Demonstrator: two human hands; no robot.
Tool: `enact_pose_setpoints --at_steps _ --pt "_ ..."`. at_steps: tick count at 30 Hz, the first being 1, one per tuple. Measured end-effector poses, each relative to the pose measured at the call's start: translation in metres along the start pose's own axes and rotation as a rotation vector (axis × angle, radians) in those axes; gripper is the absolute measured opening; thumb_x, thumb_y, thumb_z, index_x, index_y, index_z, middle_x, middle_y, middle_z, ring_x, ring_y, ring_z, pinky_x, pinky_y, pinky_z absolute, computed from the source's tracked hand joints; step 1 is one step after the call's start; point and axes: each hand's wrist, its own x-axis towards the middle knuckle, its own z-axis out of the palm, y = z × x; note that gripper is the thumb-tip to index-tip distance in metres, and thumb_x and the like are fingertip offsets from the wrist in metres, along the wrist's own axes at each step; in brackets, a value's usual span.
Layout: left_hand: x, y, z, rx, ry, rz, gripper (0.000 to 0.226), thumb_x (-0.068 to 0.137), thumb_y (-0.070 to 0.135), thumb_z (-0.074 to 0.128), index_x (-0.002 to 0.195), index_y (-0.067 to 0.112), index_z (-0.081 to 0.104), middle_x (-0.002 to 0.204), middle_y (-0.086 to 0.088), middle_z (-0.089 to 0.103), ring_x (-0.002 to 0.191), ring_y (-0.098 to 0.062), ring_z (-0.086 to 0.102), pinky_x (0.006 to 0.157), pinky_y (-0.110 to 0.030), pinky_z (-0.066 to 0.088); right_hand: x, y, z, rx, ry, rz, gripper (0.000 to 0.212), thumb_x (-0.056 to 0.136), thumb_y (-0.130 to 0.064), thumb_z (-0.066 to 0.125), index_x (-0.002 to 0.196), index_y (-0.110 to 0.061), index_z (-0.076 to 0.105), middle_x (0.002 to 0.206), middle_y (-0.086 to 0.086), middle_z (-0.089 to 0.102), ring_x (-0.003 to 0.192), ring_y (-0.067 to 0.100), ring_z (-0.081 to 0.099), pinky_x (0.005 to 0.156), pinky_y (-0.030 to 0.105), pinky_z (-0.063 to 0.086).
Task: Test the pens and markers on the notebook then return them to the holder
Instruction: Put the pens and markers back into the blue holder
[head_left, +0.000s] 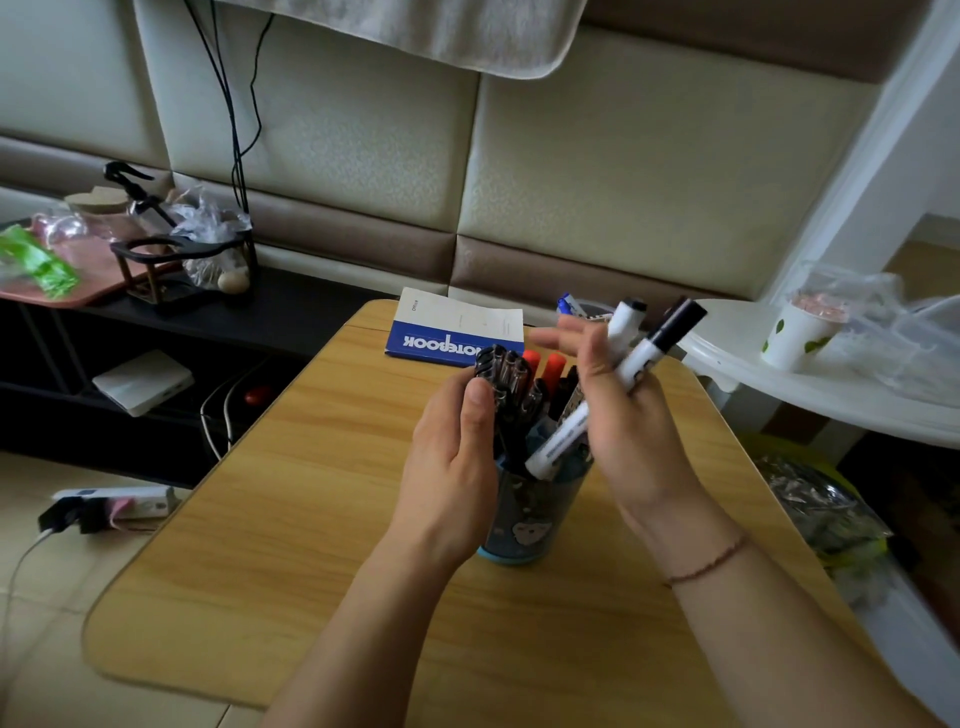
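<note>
Pens and markers stand bunched in the blue holder (535, 514) at the middle of the frame, on your wooden table (322, 467), and your two hands meet just above it.

Starting at the far left, a pink tray (67, 280) with a green packet sits on the dark shelf at the upper left, and a white power strip (119, 506) lies on the floor below it.

Moving inward, your left hand (457, 447) comes up beside the holder, its thumb and curled fingers gripping a bundle of dark pens (506, 384) whose lower ends are still inside the holder. Two red-capped markers (543, 366) poke up just behind that bundle.

Beyond them, toward the upper middle, the blue and white notebook (457, 327) lies closed at the far edge of the table.

Further right, your right hand (618, 415) holds white markers with black caps (644, 348) against the palm, caps pointing to the upper right, one marker's base touching the holder's rim. The index finger is stretched straight toward the notebook; the other fingers curl behind the markers.

At the far right, a white paper cup (795, 338) stands on a white plastic table (831, 384).
</note>
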Motion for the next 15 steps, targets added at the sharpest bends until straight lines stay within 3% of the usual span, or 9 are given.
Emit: enact_pose_setpoints --at_steps 2,4,6,7,9,12,15 --pt "0.000 -0.001 0.000 0.019 -0.007 0.003 0.071 0.085 0.075 0.013 0.111 0.026 0.059 0.100 0.009 0.063 0.096 -0.004 0.059 0.078 -0.023 0.047 0.007 -0.001 -0.003 0.022 0.050 0.027 0.053 0.098 -0.040 0.032 0.101 -0.002 0.069 0.093 -0.002 0.065 0.080 -0.012 0.060 0.070 -0.002 0.040" --pt "0.000 -0.002 0.000 0.024 -0.009 0.002 0.071 0.086 0.075 0.013 0.111 0.026 0.059 0.101 0.008 0.063 0.097 -0.005 0.059 0.081 -0.031 0.050 0.013 0.000 -0.002 -0.007 0.055 0.034 0.054 0.097 -0.043 0.034 0.099 -0.004 0.070 0.094 -0.005 0.065 0.084 -0.014 0.061 0.071 0.001 0.043" --pt "0.001 -0.002 0.000 0.015 -0.010 -0.005 0.072 0.085 0.076 0.014 0.110 0.026 0.059 0.101 0.006 0.064 0.096 -0.008 0.060 0.082 -0.038 0.051 0.014 0.011 -0.003 -0.184 0.046 0.031 0.052 0.090 -0.062 0.042 0.097 -0.019 0.072 0.103 0.001 0.066 0.102 0.004 0.061 0.088 0.026 0.051" --pt "0.001 -0.002 0.000 0.004 -0.014 -0.013 0.072 0.085 0.077 0.015 0.110 0.026 0.058 0.101 0.005 0.064 0.096 -0.009 0.060 0.082 -0.040 0.051 0.011 0.016 -0.004 -0.359 0.049 0.024 0.051 0.083 -0.071 0.046 0.100 -0.030 0.070 0.114 -0.001 0.062 0.115 0.012 0.053 0.098 0.038 0.045" --pt "0.001 -0.002 0.000 -0.020 -0.034 -0.023 0.070 0.084 0.078 0.017 0.112 0.027 0.058 0.103 0.004 0.064 0.098 -0.011 0.061 0.083 -0.043 0.052 0.003 0.018 -0.007 -0.591 0.032 -0.020 0.061 0.071 -0.078 0.050 0.117 -0.038 0.058 0.130 -0.009 0.050 0.129 0.011 0.035 0.108 0.038 0.032" --pt "0.000 -0.002 0.001 0.003 -0.027 -0.021 0.069 0.084 0.079 0.018 0.112 0.029 0.056 0.104 0.005 0.063 0.100 -0.014 0.060 0.084 -0.047 0.052 -0.008 0.010 -0.014 -0.361 0.090 -0.060 0.083 0.067 -0.082 0.051 0.135 -0.033 0.043 0.138 -0.010 0.045 0.133 0.005 0.034 0.110 0.028 0.030" --pt "-0.003 -0.001 0.003 -0.005 -0.026 -0.037 0.072 0.078 0.084 0.023 0.118 0.031 0.053 0.106 0.006 0.063 0.101 -0.011 0.061 0.084 -0.045 0.052 -0.024 0.013 -0.016 -0.246 0.168 -0.095 0.091 0.069 -0.083 0.048 0.142 -0.031 0.029 0.147 -0.009 0.037 0.136 0.008 0.034 0.111 0.039 0.033"
